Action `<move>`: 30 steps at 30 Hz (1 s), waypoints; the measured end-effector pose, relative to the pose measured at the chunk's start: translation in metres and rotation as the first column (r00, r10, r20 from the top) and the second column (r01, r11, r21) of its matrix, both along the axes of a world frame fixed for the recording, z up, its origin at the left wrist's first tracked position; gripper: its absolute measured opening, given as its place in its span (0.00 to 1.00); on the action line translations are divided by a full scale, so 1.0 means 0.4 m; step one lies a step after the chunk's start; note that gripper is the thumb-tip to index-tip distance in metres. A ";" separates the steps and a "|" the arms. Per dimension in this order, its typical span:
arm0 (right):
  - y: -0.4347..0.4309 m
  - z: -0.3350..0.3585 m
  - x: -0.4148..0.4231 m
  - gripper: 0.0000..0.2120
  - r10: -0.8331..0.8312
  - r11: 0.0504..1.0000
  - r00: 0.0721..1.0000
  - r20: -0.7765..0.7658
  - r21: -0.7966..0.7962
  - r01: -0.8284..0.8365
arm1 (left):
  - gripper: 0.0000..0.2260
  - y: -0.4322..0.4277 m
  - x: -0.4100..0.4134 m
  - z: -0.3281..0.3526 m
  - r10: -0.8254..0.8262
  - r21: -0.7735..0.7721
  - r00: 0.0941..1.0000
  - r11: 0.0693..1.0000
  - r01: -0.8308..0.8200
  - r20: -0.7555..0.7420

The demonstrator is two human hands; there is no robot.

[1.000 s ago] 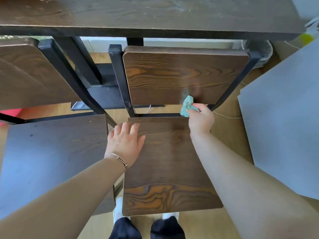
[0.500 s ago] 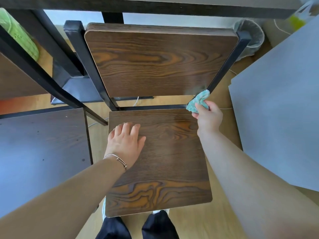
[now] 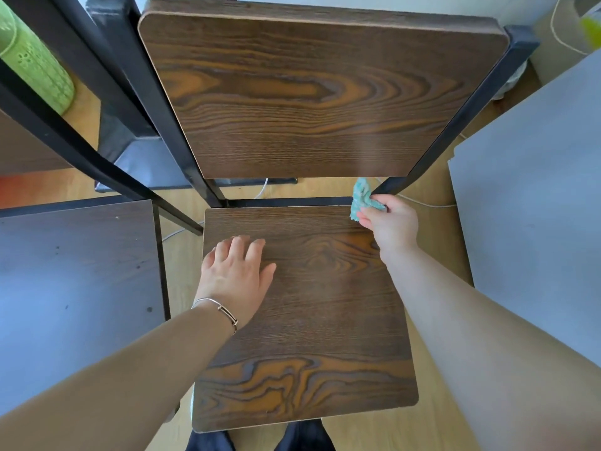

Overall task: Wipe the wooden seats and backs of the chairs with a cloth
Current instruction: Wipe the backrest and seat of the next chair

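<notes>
The right hand (image 3: pixel 392 224) is pinching the one teal cloth (image 3: pixel 362 198) in closed fingers at the seat's (image 3: pixel 312 307) far right corner, just under the backrest's (image 3: pixel 322 92) lower right corner. From there the seat is stretching toward the person and leftward, so I'd expect the wipe to go that way. The left hand (image 3: pixel 237 278) is lying flat, fingers spread, empty, near the seat's left edge. A second chair seat (image 3: pixel 78 294) is sitting alongside to the left.

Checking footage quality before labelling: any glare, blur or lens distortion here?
Head view: wide-angle bending splays the black frame posts; pale sheen on the neighbouring seat and grey board; chair seat grain sharp; left hand fingertips slightly soft.
</notes>
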State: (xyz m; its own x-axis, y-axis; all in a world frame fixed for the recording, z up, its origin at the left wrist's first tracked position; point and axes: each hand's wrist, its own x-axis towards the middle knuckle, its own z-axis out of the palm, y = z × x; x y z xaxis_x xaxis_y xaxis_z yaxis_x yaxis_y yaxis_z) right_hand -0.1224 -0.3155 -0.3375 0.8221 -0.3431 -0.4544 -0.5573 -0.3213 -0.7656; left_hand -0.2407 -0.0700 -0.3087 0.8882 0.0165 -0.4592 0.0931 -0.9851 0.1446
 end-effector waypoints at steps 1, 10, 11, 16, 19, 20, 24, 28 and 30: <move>0.001 -0.010 0.004 0.14 0.046 0.998 0.999 0.011 -0.054 -0.045 | 0.24 -0.001 0.009 -0.006 0.004 0.001 1.000 1.000 -0.004 0.006; 0.002 -0.031 -0.001 0.13 0.442 0.820 0.882 0.162 -0.473 -0.324 | 0.23 -0.031 0.093 -0.054 0.012 -0.005 0.999 1.000 -0.011 0.033; 0.007 -0.031 0.000 0.13 0.478 0.800 0.857 0.192 -0.498 -0.334 | 0.23 -0.036 0.098 -0.054 0.011 -0.005 0.999 1.000 -0.011 0.032; 0.034 -0.036 0.048 0.12 0.587 0.689 0.801 0.122 -0.596 -0.414 | 0.24 -0.053 0.110 -0.060 0.000 -0.008 1.000 1.000 0.001 0.029; 0.049 -0.053 0.070 0.11 0.622 0.609 0.783 -0.016 -0.618 -0.496 | 0.24 -0.062 0.114 -0.066 -0.004 -0.011 1.000 1.000 0.004 0.028; 0.053 -0.058 0.073 0.11 0.626 0.596 0.778 -0.043 -0.618 -0.513 | 0.24 -0.065 0.114 -0.069 -0.005 -0.013 1.000 1.000 0.005 0.029; 0.058 -0.066 0.093 0.14 0.622 0.562 0.772 -0.131 -0.612 -0.556 | 0.23 -0.072 0.112 -0.083 0.001 -0.025 1.000 1.000 0.000 0.028; 0.057 -0.073 0.107 0.20 0.630 0.557 0.756 -0.178 -0.576 -0.599 | 0.23 -0.079 0.111 -0.092 -0.003 -0.022 1.000 1.000 0.003 0.020; 0.056 -0.075 0.106 0.19 0.630 0.553 0.757 -0.174 -0.584 -0.594 | 0.24 -0.082 0.110 -0.094 -0.003 -0.021 1.000 1.000 0.004 0.019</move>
